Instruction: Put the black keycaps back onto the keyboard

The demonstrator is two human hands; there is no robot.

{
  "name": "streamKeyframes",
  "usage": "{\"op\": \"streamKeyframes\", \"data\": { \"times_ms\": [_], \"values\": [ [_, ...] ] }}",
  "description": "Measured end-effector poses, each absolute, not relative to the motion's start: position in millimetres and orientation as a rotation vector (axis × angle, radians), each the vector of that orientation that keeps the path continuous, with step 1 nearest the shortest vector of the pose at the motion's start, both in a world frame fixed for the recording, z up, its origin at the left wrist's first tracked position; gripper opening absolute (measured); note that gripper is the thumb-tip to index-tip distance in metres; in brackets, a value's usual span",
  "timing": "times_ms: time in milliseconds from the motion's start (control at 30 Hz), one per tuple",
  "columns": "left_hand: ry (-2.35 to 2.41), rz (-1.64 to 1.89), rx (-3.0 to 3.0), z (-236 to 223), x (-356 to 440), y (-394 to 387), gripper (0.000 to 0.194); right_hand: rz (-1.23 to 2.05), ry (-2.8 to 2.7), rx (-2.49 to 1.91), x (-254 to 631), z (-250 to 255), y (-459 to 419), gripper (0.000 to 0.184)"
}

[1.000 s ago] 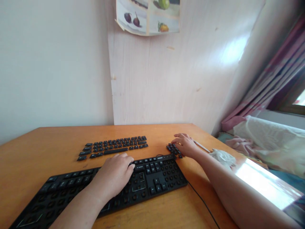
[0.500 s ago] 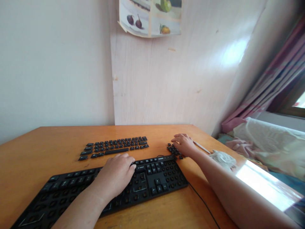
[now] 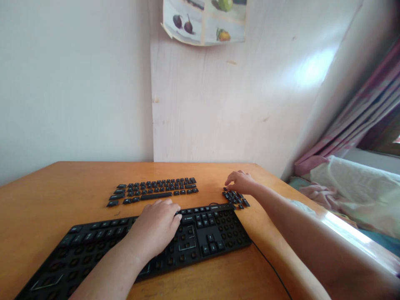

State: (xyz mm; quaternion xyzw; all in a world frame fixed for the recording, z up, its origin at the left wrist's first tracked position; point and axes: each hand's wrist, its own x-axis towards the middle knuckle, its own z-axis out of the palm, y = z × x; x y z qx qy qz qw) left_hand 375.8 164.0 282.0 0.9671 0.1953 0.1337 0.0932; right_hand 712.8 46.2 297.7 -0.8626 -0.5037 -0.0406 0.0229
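My left hand (image 3: 159, 225) lies across the black keyboard (image 3: 200, 239). Its fingers bend over the far edge, with the thumb resting near the backspace key; the fingertips are hidden. Many of the keyboard's sockets are bare, while the arrow keys and upper rows still carry caps. Beyond the right end of the keyboard, a cluster of loose keycaps (image 3: 235, 197) lies on the desk. At its far left side, my right hand (image 3: 240, 182) has its thumb and forefinger drawn together at a small black keycap (image 3: 225, 189).
Loose keycaps in rows (image 3: 156, 189), with a long space bar, lie behind the keyboard on the wooden desk (image 3: 93, 171). A black cable (image 3: 268, 262) runs from the keyboard towards the front. White crumpled plastic (image 3: 301, 206) shows past my right forearm. A wall stands behind.
My right hand has shifted from over the keycap cluster to its far side, uncovering more caps. My left hand stays on the keyboard. The view has swung slightly left.
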Motion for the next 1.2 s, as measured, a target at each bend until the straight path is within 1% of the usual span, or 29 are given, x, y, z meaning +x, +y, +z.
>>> {"op": "streamKeyframes", "data": {
  "times_ms": [300,767,933,1100,1200],
  "values": [
    [0.585,0.408,2.863,280.2,375.4,164.4,0.029,-0.035,-1.613,-2.691,713.7,299.3,52.8,0.021],
    [0.569,0.422,2.838,280.4,374.7,164.8,0.031,-0.114,-1.624,-2.608,712.1,296.1,52.8,0.017],
    [0.575,0.407,2.838,281.6,375.1,164.4,0.031,-0.165,-1.686,-2.478,694.2,306.9,42.0,0.018],
    [0.571,0.404,2.857,282.0,375.2,163.9,0.031,-0.150,-1.894,-2.210,648.6,322.0,13.2,0.015],
    [0.571,0.406,2.871,281.2,375.3,164.4,0.031,-0.125,-1.993,-2.106,623.9,322.3,-3.9,0.014]
  ]
}}
